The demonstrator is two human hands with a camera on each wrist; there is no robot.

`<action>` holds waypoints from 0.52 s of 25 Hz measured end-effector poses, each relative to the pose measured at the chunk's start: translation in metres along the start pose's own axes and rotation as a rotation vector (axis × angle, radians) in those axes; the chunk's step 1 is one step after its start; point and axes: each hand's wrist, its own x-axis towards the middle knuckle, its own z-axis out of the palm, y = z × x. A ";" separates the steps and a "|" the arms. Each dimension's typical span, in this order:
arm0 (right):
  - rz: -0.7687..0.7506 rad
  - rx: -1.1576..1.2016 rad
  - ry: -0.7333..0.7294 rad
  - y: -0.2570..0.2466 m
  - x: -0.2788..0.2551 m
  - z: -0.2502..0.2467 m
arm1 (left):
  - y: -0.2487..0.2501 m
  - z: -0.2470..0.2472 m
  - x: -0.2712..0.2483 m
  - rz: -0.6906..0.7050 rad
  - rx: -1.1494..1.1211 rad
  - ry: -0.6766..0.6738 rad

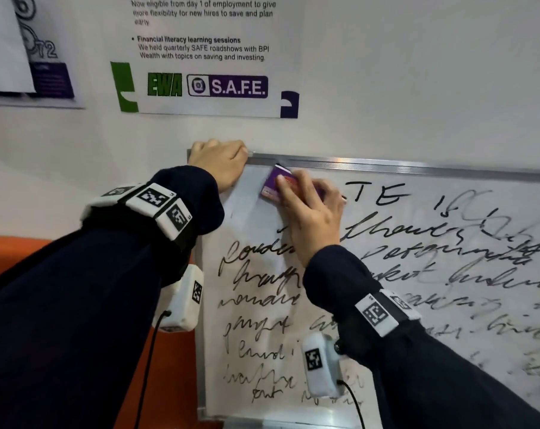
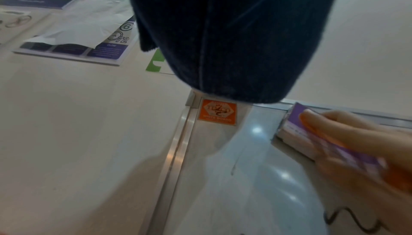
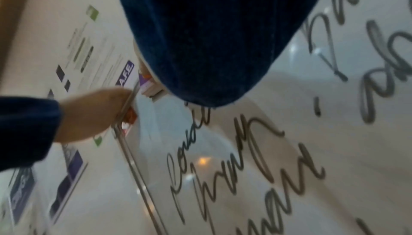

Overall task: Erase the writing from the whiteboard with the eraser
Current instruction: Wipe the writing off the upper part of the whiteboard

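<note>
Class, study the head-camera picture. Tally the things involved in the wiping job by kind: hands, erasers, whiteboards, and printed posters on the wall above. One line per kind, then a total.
Hands: 2 (left hand grips the board's top corner; right hand presses the eraser)
Eraser: 1
Whiteboard: 1
Posters: 2 (S.A.F.E. poster; partly covered poster)
Total: 6

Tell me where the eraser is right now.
In the head view, the eraser lies against the whiteboard near its top-left corner, under the right hand, just right of the left hand.
</note>
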 end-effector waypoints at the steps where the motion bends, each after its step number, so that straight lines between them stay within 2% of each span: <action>1: 0.071 0.000 0.042 -0.005 -0.002 0.001 | -0.001 0.000 0.002 0.004 -0.002 0.004; 2: 0.032 0.010 0.029 -0.012 -0.004 0.004 | -0.002 0.000 0.003 0.006 -0.003 0.003; 3: -0.119 0.037 -0.047 -0.016 -0.008 0.008 | -0.003 0.000 0.003 0.005 -0.007 -0.002; 5: -0.523 0.112 -0.256 -0.014 -0.008 0.011 | -0.004 0.000 0.004 0.012 -0.005 0.006; 6: -0.597 0.115 -0.304 -0.010 -0.003 0.012 | -0.004 0.000 0.004 0.016 -0.001 0.004; 7: -0.533 0.102 -0.280 -0.009 0.001 0.014 | -0.004 0.000 0.004 0.016 0.000 0.003; 9: -0.204 0.085 -0.121 -0.022 0.003 0.018 | -0.003 0.001 0.003 0.014 0.010 0.010; 10: -0.167 0.087 -0.085 -0.031 -0.003 0.022 | -0.002 0.000 0.002 0.012 0.022 0.012; 13: -0.511 0.097 -0.289 -0.041 -0.018 0.025 | 0.000 -0.003 -0.001 0.012 0.030 -0.002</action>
